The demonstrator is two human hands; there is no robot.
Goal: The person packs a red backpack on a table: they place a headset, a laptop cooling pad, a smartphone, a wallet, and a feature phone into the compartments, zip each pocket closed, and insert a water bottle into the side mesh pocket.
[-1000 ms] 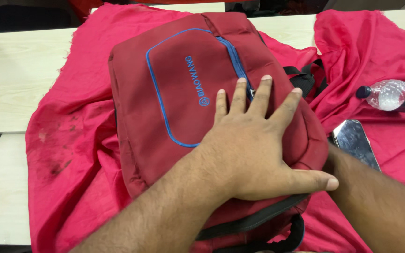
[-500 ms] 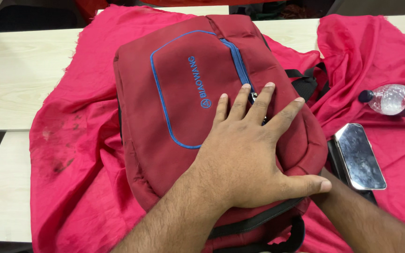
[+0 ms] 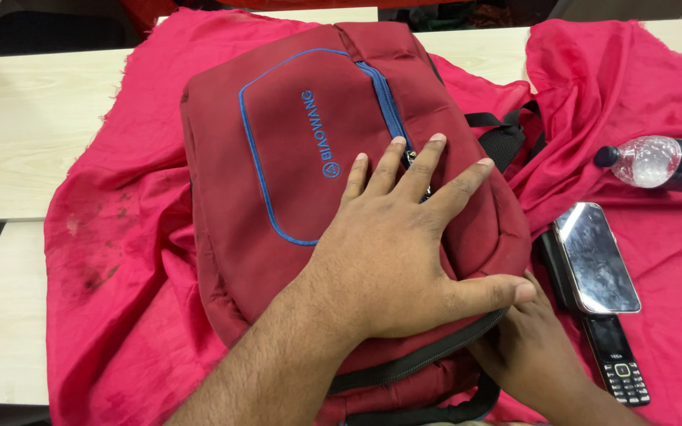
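1. We note a dark red backpack (image 3: 278, 197) with blue piping, blue zip and blue lettering; its straps (image 3: 503, 134) are black.
2. We note a bright pink-red cloth (image 3: 112, 260) with dark stains.
3. We note a pale wood-tone table (image 3: 25, 134).
4. We note 1 black keypad phone (image 3: 617, 363).

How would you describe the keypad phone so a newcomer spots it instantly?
Start at the dark red backpack on the pink cloth, then look right, past the right hand. The keypad phone lies partly under a glossy smartphone; only it has buttons.
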